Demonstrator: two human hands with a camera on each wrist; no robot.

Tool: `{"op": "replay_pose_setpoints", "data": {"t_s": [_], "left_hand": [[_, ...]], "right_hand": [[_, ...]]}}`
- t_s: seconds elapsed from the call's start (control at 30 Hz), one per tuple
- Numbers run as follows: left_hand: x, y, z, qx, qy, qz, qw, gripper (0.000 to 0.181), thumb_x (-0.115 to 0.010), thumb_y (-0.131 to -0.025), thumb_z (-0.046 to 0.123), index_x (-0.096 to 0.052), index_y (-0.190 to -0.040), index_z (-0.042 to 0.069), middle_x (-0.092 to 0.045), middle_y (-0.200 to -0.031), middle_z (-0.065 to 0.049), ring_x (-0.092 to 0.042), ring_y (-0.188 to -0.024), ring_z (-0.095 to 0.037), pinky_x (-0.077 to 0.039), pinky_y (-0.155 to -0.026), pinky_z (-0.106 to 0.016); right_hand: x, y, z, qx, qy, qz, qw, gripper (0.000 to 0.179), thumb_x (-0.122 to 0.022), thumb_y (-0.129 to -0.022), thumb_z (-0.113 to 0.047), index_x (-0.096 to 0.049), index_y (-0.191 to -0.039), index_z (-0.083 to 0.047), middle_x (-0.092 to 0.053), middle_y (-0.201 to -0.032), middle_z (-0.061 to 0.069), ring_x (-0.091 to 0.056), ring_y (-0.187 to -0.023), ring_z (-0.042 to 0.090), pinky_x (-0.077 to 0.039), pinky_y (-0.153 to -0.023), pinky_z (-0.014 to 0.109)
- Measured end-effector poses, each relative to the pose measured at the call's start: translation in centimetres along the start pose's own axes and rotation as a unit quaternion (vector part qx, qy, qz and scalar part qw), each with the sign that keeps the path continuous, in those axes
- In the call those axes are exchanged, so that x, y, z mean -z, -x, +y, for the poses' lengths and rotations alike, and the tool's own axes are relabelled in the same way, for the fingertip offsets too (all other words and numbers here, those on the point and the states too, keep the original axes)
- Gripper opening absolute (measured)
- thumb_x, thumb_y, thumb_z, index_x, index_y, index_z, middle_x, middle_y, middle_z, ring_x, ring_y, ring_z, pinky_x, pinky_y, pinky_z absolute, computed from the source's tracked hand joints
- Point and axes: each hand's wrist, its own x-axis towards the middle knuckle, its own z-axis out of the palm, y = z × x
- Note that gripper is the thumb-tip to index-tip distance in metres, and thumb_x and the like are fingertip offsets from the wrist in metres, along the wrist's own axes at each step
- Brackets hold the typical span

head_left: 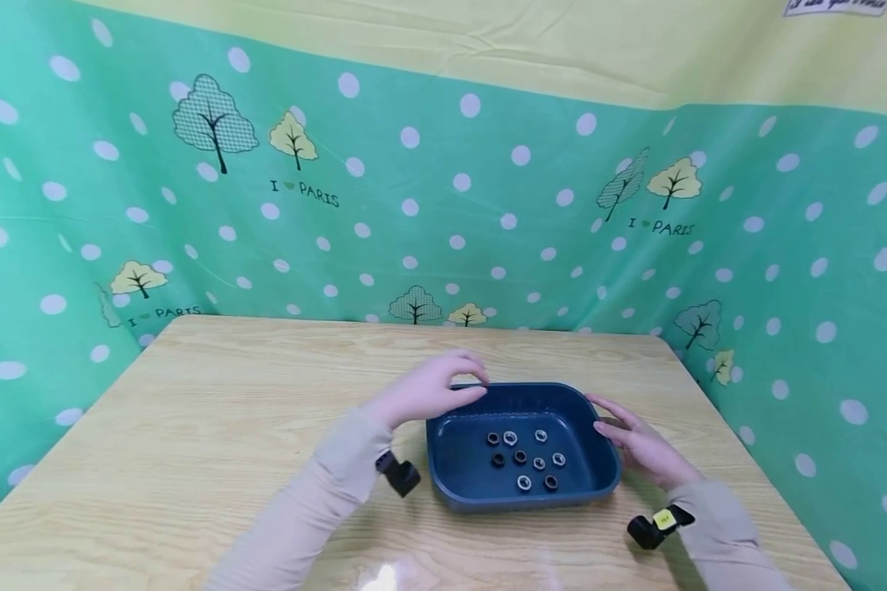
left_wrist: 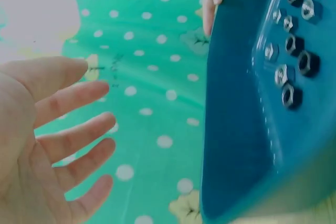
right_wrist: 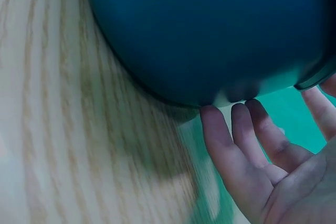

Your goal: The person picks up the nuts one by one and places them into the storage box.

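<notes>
Several hex nuts, some silver (head_left: 524, 483) and some dark (head_left: 551, 483), lie scattered on the floor of a dark blue tray (head_left: 461, 501). My left hand (head_left: 439, 390) hovers by the tray's back left corner. The left wrist view shows its fingers (left_wrist: 79, 135) spread, loosely bent and apart from the wall. At the tray's right side is my right hand (head_left: 643, 443), with its thumb at the rim. In the right wrist view, its fairly straight fingertips (right_wrist: 212, 119) are right at the tray's outer wall; nothing is curled round it.
The tray stands on a wood-grain table (head_left: 192, 427), towards its right part. Behind and beside the table hangs a green dotted curtain (head_left: 399, 238) with tree prints. A small black camera (head_left: 397, 474) is strapped to the left wrist, another (head_left: 646, 532) to the right.
</notes>
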Motion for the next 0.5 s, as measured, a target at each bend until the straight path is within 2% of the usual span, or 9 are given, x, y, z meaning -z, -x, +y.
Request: {"op": "replay_pose_setpoints", "data": {"t_s": [0.2,0.37,0.5], "left_hand": [[1.2,3.9,-1.0,0.056,-0.008,0.096,0.9938,0.028,-0.06,-0.092,0.021,-0.064,-0.116,0.009,-0.053,-0.132,-0.011,-0.049,-0.125,-0.029,-0.04,-0.105,-0.045],[1.5,6.5,-1.4,0.077,-0.033,0.172,0.9816,0.038,-0.062,-0.091,0.02,-0.058,-0.126,0.007,-0.048,-0.137,-0.016,-0.044,-0.128,-0.036,-0.038,-0.103,-0.053],[1.8,8.2,-1.6,0.098,-0.082,0.209,0.9697,0.047,-0.062,-0.091,0.025,-0.052,-0.133,0.007,-0.042,-0.142,-0.019,-0.036,-0.132,-0.041,-0.03,-0.106,-0.059]], "right_hand": [[-0.7,0.2,0.2,0.002,0.04,0.033,0.9987,0.064,-0.051,-0.097,-0.034,-0.022,-0.151,-0.014,-0.021,-0.151,0.029,-0.035,-0.132,0.045,-0.05,-0.092,0.042],[-0.9,0.6,0.5,0.002,0.088,0.062,0.9942,0.065,-0.047,-0.097,-0.042,-0.022,-0.15,-0.013,-0.028,-0.148,0.029,-0.039,-0.13,0.044,-0.05,-0.092,0.044],[-0.7,0.8,0.4,0.021,0.094,0.085,0.9917,0.064,-0.04,-0.1,-0.043,-0.019,-0.15,-0.009,-0.031,-0.145,0.029,-0.041,-0.128,0.045,-0.05,-0.092,0.045]]}}
